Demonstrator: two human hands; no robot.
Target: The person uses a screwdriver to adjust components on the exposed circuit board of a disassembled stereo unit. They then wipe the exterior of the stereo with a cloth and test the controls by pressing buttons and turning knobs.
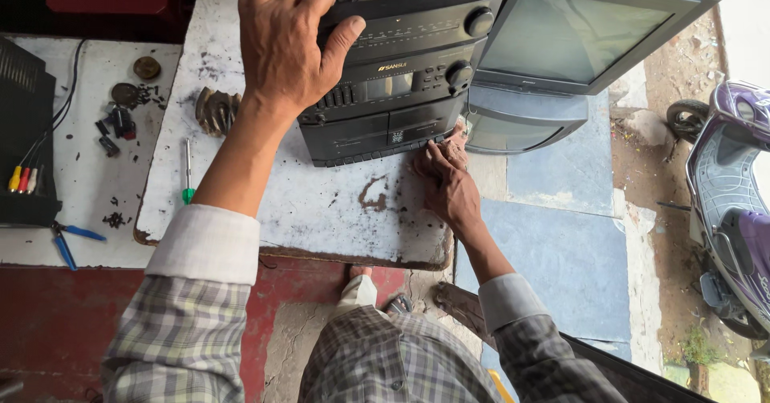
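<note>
A black stereo cassette unit [405, 82] with round knobs stands on a worn white table [321, 202]. My left hand [285, 42] lies over its top left corner, fingers curled over the top and thumb on the front face. At the unit's lower right front corner is my right hand [447, 182], fingertips pressed against the bottom edge beside the cassette door. Both arms wear plaid sleeves with white cuffs.
A grey television [585, 34] stands right of the unit, screen up. A green-handled screwdriver [188, 174] and a ridged metal part [215, 112] lie on the table. Blue-handled pliers [70, 238], cables and small parts lie left. A purple scooter [734, 194] is parked right.
</note>
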